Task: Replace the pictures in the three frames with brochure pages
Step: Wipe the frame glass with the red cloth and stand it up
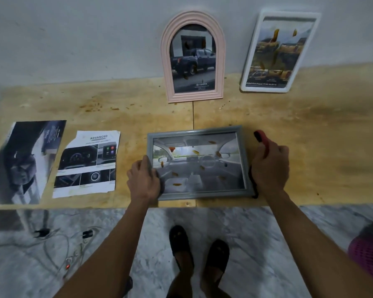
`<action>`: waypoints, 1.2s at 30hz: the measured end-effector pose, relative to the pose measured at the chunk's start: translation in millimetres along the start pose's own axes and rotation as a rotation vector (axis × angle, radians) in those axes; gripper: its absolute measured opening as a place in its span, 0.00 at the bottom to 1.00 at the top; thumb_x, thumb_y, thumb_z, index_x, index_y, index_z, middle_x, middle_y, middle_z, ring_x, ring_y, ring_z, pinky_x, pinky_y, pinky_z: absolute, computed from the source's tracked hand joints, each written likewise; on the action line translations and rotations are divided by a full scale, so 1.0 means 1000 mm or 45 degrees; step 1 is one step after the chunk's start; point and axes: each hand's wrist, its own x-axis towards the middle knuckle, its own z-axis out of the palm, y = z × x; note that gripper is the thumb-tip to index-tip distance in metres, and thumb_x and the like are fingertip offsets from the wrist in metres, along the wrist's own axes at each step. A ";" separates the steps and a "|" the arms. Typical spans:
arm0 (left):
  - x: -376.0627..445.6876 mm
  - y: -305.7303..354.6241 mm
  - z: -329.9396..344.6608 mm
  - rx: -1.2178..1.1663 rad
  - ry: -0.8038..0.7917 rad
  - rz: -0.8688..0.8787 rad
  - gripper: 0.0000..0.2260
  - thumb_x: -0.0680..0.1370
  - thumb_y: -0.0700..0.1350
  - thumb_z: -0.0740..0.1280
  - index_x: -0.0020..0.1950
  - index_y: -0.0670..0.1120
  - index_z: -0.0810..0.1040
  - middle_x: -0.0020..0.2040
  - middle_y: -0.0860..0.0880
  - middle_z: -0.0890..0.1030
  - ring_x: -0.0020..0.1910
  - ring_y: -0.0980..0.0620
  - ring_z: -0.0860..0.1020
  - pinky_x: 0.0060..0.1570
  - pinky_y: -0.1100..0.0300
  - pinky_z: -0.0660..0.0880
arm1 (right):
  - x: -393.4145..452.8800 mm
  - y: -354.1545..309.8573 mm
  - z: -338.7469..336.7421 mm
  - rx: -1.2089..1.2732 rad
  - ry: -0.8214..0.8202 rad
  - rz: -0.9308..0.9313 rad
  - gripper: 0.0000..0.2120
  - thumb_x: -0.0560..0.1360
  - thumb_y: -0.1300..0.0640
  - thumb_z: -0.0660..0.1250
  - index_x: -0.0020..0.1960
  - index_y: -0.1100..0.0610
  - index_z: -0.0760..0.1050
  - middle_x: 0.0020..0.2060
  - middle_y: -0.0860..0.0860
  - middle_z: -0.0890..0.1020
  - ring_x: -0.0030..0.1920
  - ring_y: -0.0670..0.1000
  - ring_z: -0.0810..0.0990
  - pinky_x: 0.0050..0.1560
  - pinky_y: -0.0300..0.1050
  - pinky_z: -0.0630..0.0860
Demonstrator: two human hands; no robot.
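Hands [143,179] [269,166] hold grey frame [199,195] (car-interior page inside).

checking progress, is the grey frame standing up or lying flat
Lying flat: the grey frame rests face up on the table, unlike the pink frame leaning on the wall.

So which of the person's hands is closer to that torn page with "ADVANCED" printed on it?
The left. The left hand grips the grey frame at its left edge, just right of the torn page. The right hand, holding a red-handled tool, is at the frame's far right edge.
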 end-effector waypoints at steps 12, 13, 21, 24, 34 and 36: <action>0.032 -0.041 0.018 0.175 0.153 0.362 0.24 0.84 0.57 0.47 0.76 0.49 0.65 0.70 0.45 0.70 0.67 0.41 0.68 0.67 0.45 0.63 | 0.000 -0.026 0.041 0.085 -0.010 -0.143 0.16 0.83 0.52 0.57 0.65 0.59 0.73 0.54 0.58 0.72 0.47 0.56 0.71 0.43 0.44 0.65; 0.032 -0.042 0.019 0.175 0.169 0.369 0.24 0.84 0.57 0.47 0.75 0.49 0.66 0.71 0.45 0.70 0.67 0.41 0.68 0.67 0.45 0.63 | 0.000 -0.026 0.046 0.011 0.000 -0.154 0.16 0.82 0.51 0.57 0.65 0.58 0.73 0.56 0.58 0.72 0.51 0.58 0.72 0.43 0.46 0.68; 0.030 -0.042 0.025 0.151 0.225 0.296 0.25 0.82 0.60 0.52 0.73 0.49 0.71 0.73 0.46 0.69 0.69 0.39 0.65 0.68 0.41 0.63 | -0.004 -0.025 0.068 -0.321 0.037 -0.316 0.17 0.82 0.51 0.58 0.62 0.60 0.76 0.57 0.60 0.75 0.57 0.63 0.69 0.51 0.57 0.70; 0.029 -0.041 0.026 0.146 0.243 0.280 0.24 0.82 0.60 0.53 0.73 0.49 0.72 0.73 0.46 0.69 0.69 0.39 0.65 0.68 0.40 0.63 | -0.007 -0.028 0.075 -0.348 0.000 -0.388 0.16 0.82 0.52 0.58 0.60 0.62 0.76 0.55 0.61 0.75 0.55 0.63 0.70 0.49 0.57 0.70; 0.029 -0.040 0.027 0.134 0.265 0.261 0.24 0.81 0.59 0.54 0.72 0.50 0.72 0.73 0.46 0.69 0.69 0.40 0.64 0.68 0.40 0.64 | -0.020 -0.056 0.094 -0.160 -0.097 -0.341 0.15 0.83 0.53 0.57 0.57 0.62 0.76 0.52 0.61 0.76 0.55 0.62 0.73 0.54 0.56 0.74; 0.029 -0.040 0.027 0.124 0.259 0.253 0.23 0.82 0.58 0.54 0.73 0.50 0.72 0.73 0.46 0.69 0.70 0.40 0.63 0.68 0.40 0.63 | -0.025 -0.065 0.100 -0.131 -0.113 -0.330 0.15 0.83 0.53 0.57 0.56 0.62 0.76 0.51 0.60 0.76 0.54 0.61 0.73 0.51 0.55 0.74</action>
